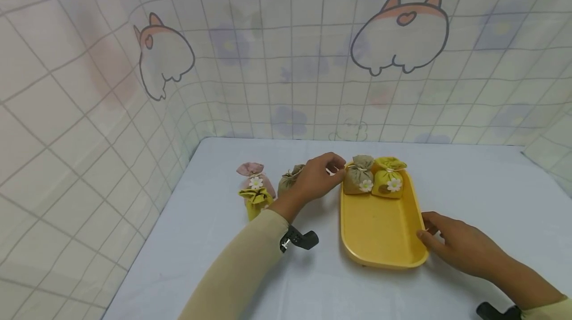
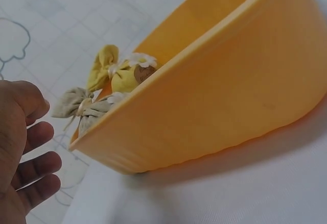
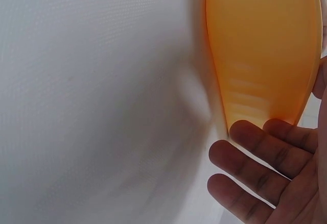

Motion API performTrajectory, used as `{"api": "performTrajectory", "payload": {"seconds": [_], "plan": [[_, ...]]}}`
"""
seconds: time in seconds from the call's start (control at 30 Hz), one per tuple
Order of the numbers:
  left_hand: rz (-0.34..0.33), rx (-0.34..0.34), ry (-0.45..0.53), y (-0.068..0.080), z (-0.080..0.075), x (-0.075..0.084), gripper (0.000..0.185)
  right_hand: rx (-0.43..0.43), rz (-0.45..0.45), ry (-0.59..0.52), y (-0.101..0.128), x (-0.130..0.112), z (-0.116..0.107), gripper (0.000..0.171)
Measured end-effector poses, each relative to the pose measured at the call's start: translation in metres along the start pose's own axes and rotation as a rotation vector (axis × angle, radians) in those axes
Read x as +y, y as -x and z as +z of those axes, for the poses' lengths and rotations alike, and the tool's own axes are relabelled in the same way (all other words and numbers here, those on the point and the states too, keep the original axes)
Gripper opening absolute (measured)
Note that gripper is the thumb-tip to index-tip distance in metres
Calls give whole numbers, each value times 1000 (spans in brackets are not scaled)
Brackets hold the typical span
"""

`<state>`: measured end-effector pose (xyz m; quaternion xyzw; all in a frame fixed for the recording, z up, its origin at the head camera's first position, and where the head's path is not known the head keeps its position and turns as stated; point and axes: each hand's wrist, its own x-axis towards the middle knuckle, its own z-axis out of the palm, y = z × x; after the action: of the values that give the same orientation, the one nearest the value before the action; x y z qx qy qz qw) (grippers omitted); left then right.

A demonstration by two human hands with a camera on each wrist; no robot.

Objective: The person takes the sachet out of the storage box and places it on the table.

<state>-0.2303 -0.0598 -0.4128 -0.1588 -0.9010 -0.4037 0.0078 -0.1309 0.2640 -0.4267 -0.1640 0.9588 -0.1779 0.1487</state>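
A yellow tray (image 1: pixel 380 230) lies on the pale table. At its far end stand a khaki sachet (image 1: pixel 359 177) and a yellow sachet (image 1: pixel 389 179), each with a white flower. My left hand (image 1: pixel 332 168) hovers at the tray's far left corner, right beside the khaki sachet, fingers loosely curled and holding nothing. In the left wrist view the left hand (image 2: pixel 30 152) is apart from the tray (image 2: pixel 219 91), with the khaki sachet (image 2: pixel 82 109) and yellow sachet (image 2: pixel 125 73) above the rim. My right hand (image 1: pixel 426 233) rests its fingers against the tray's near right rim; the fingers (image 3: pixel 255 147) touch the tray (image 3: pixel 260 45).
Left of the tray stand a pink sachet (image 1: pixel 254 175), a yellow-green sachet (image 1: pixel 255 200) and an olive sachet (image 1: pixel 288 180) half hidden by my left hand. A checked curtain with cartoon animals (image 1: pixel 397 32) walls the table at the back and left.
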Motion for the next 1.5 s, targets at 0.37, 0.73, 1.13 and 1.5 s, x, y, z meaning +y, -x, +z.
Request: {"api": "performTrajectory", "payload": {"seconds": [0.37,0.73,1.13,1.5], "plan": [[22,-11,11,-8,7,-3,19,-11,8,-6,-1,1,1,65],[-11,15,11,-16,14,-5,17,7,-9,-1,0,1,0,63],[-43,6,27,-21,20,-4,20,-1,-2,-6,-1,1,1,65],[-97,15,59,-26,25,2,24,3,7,-3,-1,0,2,65]]}}
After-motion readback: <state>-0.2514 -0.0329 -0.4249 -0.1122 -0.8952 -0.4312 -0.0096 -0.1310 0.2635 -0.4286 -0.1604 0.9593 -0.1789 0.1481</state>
